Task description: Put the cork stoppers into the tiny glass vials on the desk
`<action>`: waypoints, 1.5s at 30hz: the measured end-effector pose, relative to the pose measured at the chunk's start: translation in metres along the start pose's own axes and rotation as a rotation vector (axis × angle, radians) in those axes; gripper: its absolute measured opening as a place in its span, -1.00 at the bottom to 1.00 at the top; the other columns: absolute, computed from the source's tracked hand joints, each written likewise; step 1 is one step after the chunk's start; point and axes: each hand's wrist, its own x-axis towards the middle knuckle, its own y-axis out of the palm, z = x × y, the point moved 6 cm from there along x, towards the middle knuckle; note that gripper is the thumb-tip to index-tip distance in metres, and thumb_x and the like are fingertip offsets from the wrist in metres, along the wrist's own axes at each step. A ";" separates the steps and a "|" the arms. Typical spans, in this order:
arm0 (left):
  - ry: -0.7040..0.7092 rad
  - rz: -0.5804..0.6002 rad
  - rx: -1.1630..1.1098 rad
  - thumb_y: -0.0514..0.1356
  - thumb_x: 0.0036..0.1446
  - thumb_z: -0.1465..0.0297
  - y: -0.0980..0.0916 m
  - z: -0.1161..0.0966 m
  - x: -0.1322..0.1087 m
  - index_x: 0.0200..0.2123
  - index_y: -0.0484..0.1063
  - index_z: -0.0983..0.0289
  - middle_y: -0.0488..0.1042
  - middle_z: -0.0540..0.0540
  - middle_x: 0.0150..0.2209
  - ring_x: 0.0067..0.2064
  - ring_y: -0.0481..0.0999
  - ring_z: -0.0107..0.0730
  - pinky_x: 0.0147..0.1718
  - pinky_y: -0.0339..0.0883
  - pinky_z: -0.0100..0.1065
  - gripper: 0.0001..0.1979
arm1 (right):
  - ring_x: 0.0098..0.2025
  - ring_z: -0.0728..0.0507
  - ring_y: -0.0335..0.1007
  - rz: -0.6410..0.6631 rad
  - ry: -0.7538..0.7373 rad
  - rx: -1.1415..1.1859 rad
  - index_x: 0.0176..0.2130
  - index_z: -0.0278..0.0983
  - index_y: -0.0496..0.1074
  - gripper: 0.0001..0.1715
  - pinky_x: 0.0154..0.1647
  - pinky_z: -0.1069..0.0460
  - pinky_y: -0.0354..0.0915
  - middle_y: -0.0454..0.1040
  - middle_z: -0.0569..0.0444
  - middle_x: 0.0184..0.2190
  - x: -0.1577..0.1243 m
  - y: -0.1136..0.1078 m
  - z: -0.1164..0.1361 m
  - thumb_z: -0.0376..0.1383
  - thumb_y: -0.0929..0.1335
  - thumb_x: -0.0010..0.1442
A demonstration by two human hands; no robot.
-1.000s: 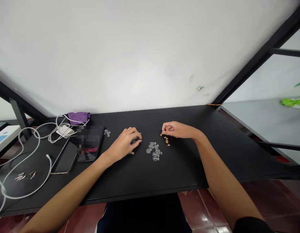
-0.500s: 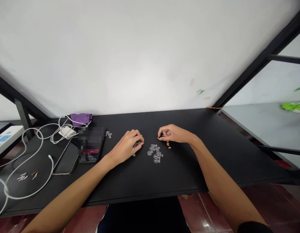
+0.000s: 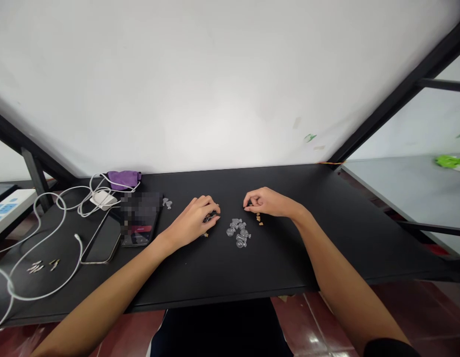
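My left hand (image 3: 193, 221) rests on the black tabletop (image 3: 222, 267), its fingers curled around a small greyish clear plastic piece (image 3: 211, 216). A tan crumb-like bit (image 3: 205, 234) lies just under the hand's edge. My right hand (image 3: 266, 202) is to the right, its fingertips pinched together close to the table. Whether they hold anything is too small to tell. Just below that hand lie a few tan bits (image 3: 258, 218). Between my hands sits a cluster of clear plastic parts with round bulbs (image 3: 237, 232).
Left of my hands are a small clear part (image 3: 166, 203), a pixelated phone (image 3: 140, 218), a dark phone (image 3: 103, 239), a white charger (image 3: 102, 199) with white cables (image 3: 62, 248), a purple pouch (image 3: 123, 179), small metal pieces (image 3: 40, 266) and a power strip (image 3: 10, 208).
My right hand has curled and shifted slightly down over the tan bits, and fewer of them show. My left hand has stayed around the same spot. The view has shifted slightly.
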 end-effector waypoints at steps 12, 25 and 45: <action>-0.026 0.058 0.002 0.26 0.32 0.34 -0.002 0.011 -0.004 -0.16 0.50 0.20 0.43 0.08 -0.13 -0.08 0.43 -0.21 -0.01 0.28 -0.17 -0.93 | -0.52 0.00 -0.04 0.069 0.049 0.051 -0.21 -0.28 0.62 -0.55 -0.47 0.04 -0.02 0.14 0.24 -0.60 -0.011 -0.012 -0.012 0.04 0.45 0.16; -0.034 0.097 -0.034 0.27 0.27 0.45 0.001 0.007 -0.004 -0.22 0.48 0.19 0.44 0.05 -0.16 -0.11 0.43 -0.24 -0.04 0.25 -0.21 -0.96 | -0.51 0.00 -0.09 0.004 0.018 0.125 -0.19 -0.25 0.60 -0.54 -0.45 0.01 -0.04 0.09 0.25 -0.57 -0.011 -0.011 0.003 0.07 0.44 0.18; 0.074 -0.227 -0.221 0.23 0.34 0.45 -0.001 -0.012 -0.005 -0.17 0.42 0.21 0.49 0.02 -0.21 -0.21 0.46 -0.38 -0.12 0.30 -0.30 -0.97 | -0.51 -0.02 -0.02 0.037 -0.200 0.205 -0.28 -0.23 0.43 -0.58 -0.47 0.03 -0.03 0.13 0.23 -0.56 0.002 0.044 0.067 0.04 0.30 0.39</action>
